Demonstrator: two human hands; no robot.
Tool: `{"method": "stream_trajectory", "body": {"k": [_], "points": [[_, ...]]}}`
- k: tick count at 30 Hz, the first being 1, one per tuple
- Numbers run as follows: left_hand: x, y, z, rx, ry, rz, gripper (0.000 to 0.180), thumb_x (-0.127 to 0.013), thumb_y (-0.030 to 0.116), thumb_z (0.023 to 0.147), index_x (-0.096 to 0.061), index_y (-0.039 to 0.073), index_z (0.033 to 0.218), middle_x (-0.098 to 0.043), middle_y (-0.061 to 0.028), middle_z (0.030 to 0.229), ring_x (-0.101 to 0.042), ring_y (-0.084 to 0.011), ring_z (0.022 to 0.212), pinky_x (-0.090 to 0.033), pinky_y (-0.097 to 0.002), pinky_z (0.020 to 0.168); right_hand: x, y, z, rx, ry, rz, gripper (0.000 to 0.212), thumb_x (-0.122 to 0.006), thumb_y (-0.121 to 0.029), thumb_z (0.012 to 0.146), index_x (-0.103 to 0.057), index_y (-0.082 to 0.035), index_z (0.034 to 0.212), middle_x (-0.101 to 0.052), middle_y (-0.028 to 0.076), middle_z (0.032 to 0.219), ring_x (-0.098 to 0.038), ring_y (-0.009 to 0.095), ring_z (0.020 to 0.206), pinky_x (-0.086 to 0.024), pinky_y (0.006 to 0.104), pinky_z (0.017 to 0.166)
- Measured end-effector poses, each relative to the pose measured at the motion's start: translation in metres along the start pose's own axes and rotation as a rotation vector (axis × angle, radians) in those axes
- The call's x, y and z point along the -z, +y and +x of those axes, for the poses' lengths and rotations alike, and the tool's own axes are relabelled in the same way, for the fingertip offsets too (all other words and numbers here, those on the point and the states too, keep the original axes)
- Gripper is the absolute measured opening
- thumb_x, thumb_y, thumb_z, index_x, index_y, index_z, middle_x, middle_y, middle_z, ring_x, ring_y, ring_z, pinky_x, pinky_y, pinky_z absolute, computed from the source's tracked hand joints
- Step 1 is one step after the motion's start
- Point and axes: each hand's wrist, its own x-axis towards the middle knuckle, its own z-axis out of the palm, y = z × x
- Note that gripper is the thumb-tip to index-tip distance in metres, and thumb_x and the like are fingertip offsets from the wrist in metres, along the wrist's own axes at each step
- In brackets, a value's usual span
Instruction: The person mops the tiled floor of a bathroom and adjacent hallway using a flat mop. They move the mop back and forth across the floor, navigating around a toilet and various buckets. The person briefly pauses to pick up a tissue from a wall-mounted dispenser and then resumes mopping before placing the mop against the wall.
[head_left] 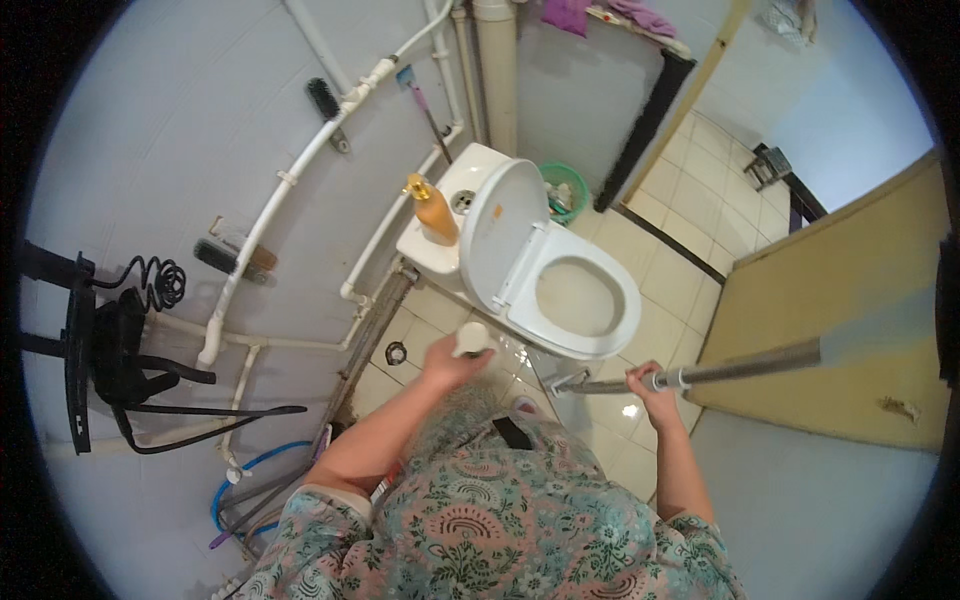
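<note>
In my left hand (pixel 447 366) is a small white round piece (pixel 473 337), cup-like, with the fingers closed around its lower side. My right hand (pixel 655 398) is wrapped round a silvery metal pole (pixel 755 366) with white collars. The pole lies roughly level across the right side, and a small fitting (pixel 570 381) shows at its left end, low by the toilet. Ahead of both hands stands a white toilet (pixel 620 335) with its seat down and its lid (pixel 500 230) raised against the tank. An amber pump bottle (pixel 434 215) rests on the tank top.
A green basket (pixel 566 190) with rubbish stands behind the toilet. At right is a yellowish door (pixel 840 300), beside a doorway with a small stool (pixel 768 167) beyond. White pipes (pixel 270 210), brushes (pixel 323 98) and a black wall-mounted holder (pixel 120 350) line the left wall. A floor drain (pixel 396 353) lies near my left hand.
</note>
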Motion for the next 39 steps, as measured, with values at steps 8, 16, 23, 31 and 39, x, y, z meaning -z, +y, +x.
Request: {"method": "stream_trajectory", "body": {"k": [8, 16, 23, 31, 39], "points": [[0.176, -0.028, 0.072, -0.082, 0.484, -0.001, 0.046, -0.071, 0.022, 0.069, -0.051, 0.002, 0.105, -0.062, -0.0127, 0.093, -0.06, -0.0248, 0.087, -0.046, -0.0326, 0.076, -0.046, -0.004, 0.023, 0.019, 0.188, -0.067, 0.022, -0.068, -0.014, 0.075, -0.049, -0.005, 0.082, -0.056, 0.006, 0.084, -0.052, 0.016, 0.087, -0.041, 0.0298, 0.08], [0.241, 0.025, 0.214, -0.275, 0.367, -0.27, 0.037, -0.07, 0.013, 0.069, -0.053, 0.006, 0.101, -0.06, -0.0073, 0.093, -0.056, -0.0159, 0.086, -0.045, -0.0293, 0.077, -0.08, -0.036, 0.057, 0.208, 0.73, -0.013, 0.017, -0.064, -0.01, 0.078, -0.049, -0.004, 0.08, -0.046, 0.001, 0.076, -0.045, 0.011, 0.07, -0.039, 0.0254, 0.066], [0.189, 0.06, 0.334, -0.453, 0.075, -0.35, 0.036, -0.07, 0.012, 0.07, -0.055, 0.006, 0.103, -0.059, -0.0039, 0.093, -0.055, -0.0127, 0.087, -0.044, -0.0272, 0.078, -0.1, -0.051, 0.037, 0.116, 0.916, 0.068, 0.02, -0.065, -0.016, 0.079, -0.048, -0.007, 0.083, -0.051, 0.002, 0.081, -0.048, 0.011, 0.074, -0.039, 0.0263, 0.068], [0.155, 0.08, 0.381, -0.43, -0.095, -0.096, 0.055, -0.072, 0.027, 0.067, -0.05, 0.004, 0.112, -0.059, -0.0138, 0.104, -0.057, -0.0249, 0.097, -0.043, -0.0335, 0.084, -0.116, -0.062, 0.026, 0.062, 0.878, 0.012, 0.019, -0.064, -0.014, 0.079, -0.047, -0.006, 0.081, -0.046, 0.001, 0.075, -0.044, 0.011, 0.073, -0.038, 0.0249, 0.069], [0.185, 0.083, 0.377, -0.497, -0.08, 0.512, 0.057, -0.065, 0.012, 0.069, -0.044, 0.002, 0.121, -0.05, -0.0183, 0.119, -0.051, -0.0297, 0.107, -0.039, -0.0353, 0.091, -0.095, -0.036, 0.028, 0.161, 0.862, -0.011, 0.019, -0.065, -0.012, 0.078, -0.047, -0.005, 0.079, -0.045, 0.001, 0.074, -0.042, 0.01, 0.071, -0.037, 0.0237, 0.066]]}}
